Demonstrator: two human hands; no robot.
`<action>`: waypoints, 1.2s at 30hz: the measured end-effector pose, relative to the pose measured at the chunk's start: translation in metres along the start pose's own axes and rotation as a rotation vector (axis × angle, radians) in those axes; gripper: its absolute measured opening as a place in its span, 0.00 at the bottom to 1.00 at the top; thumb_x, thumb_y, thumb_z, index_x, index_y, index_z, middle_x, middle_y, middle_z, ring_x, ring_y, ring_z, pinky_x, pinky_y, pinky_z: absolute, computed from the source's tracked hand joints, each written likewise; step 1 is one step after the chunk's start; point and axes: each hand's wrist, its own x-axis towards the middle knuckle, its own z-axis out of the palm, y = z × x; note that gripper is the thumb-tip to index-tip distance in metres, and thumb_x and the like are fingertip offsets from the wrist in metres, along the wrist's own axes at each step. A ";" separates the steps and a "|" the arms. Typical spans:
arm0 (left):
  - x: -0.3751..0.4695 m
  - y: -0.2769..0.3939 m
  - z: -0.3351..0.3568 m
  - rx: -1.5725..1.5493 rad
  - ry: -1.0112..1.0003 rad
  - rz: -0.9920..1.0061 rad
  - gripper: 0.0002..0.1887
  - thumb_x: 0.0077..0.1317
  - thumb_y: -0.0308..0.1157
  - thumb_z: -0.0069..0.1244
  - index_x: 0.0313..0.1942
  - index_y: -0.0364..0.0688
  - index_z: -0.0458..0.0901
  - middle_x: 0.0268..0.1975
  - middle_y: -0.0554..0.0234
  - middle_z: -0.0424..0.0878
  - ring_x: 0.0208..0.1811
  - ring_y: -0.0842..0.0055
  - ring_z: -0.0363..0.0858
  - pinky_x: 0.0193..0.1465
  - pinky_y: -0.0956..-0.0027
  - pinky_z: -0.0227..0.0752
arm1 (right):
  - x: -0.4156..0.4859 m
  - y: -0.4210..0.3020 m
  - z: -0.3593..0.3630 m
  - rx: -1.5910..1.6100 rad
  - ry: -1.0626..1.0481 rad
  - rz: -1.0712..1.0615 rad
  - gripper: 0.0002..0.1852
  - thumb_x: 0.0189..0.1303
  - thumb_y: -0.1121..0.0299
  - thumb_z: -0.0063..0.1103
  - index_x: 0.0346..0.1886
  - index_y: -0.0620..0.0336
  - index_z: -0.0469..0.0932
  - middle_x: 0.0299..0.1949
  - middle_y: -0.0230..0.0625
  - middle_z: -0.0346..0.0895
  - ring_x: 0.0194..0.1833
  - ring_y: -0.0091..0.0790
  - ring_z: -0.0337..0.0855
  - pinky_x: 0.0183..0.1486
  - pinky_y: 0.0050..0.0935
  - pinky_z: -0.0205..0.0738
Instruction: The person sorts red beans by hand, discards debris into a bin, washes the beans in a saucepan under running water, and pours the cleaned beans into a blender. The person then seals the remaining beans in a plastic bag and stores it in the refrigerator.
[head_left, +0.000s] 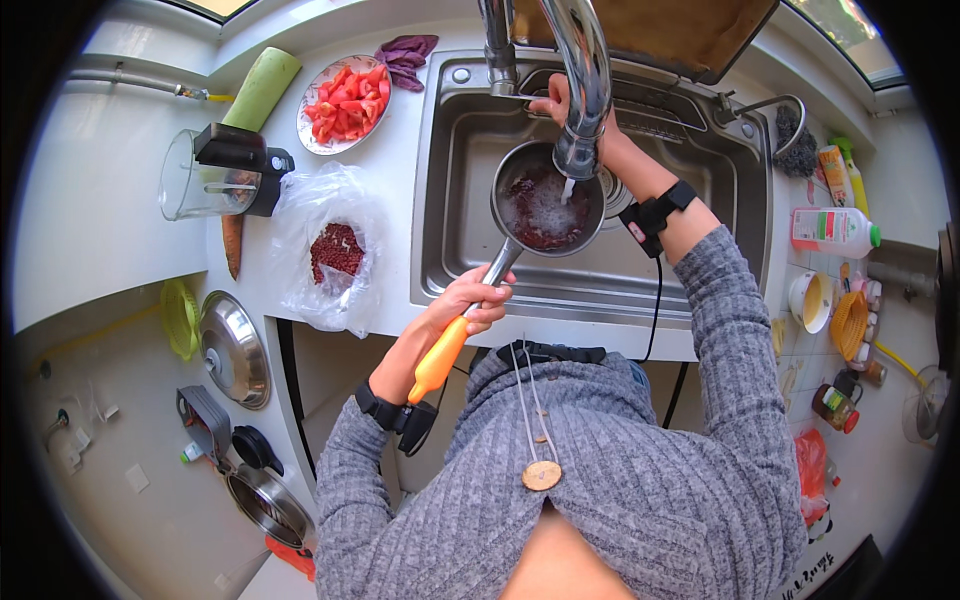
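Observation:
My left hand (469, 301) grips the metal handle of a saucepan (511, 244), just above its orange grip. The pan is held over the steel sink (469, 176), and water runs into it from the chrome faucet (579, 150). Bubbling water and dark red beans or grains lie inside. My right hand (559, 101) is at the faucet's lever (525, 97), partly hidden behind the spout, with its fingers bent at the lever. Left of the sink, an open plastic bag (289, 259) holds small red beans (337, 253).
Cut tomatoes (347, 103) fill a plate at the upper left, near a purple cloth (406, 60), a green gourd piece (262, 88), a carrot (232, 247) and a clear blender jug (180, 176). A wire rack stands in the sink's far right. Bottles (832, 231) line the right side.

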 end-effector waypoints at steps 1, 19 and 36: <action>0.000 0.000 0.000 0.009 0.009 0.004 0.13 0.63 0.22 0.48 0.47 0.37 0.66 0.25 0.69 0.66 0.14 0.89 0.61 0.11 0.83 0.57 | 0.003 -0.001 -0.006 0.020 0.018 0.081 0.16 0.52 0.55 0.65 0.30 0.60 0.76 0.27 0.42 0.77 0.31 0.45 0.78 0.36 0.40 0.72; 0.016 0.000 0.009 0.096 0.068 0.038 0.16 0.59 0.19 0.48 0.47 0.36 0.64 0.28 0.64 0.69 0.13 0.87 0.62 0.09 0.81 0.57 | -0.126 -0.042 0.025 -0.127 -0.576 0.318 0.33 0.55 0.63 0.62 0.63 0.64 0.63 0.70 0.50 0.52 0.56 0.60 0.69 0.56 0.51 0.70; 0.013 0.006 0.013 0.231 0.054 0.068 0.13 0.64 0.24 0.49 0.47 0.38 0.66 0.21 0.72 0.62 0.12 0.89 0.60 0.11 0.81 0.53 | -0.109 -0.029 0.049 0.822 -0.640 0.467 0.18 0.50 0.87 0.44 0.44 0.70 0.79 0.38 0.39 0.81 0.42 0.34 0.81 0.50 0.29 0.74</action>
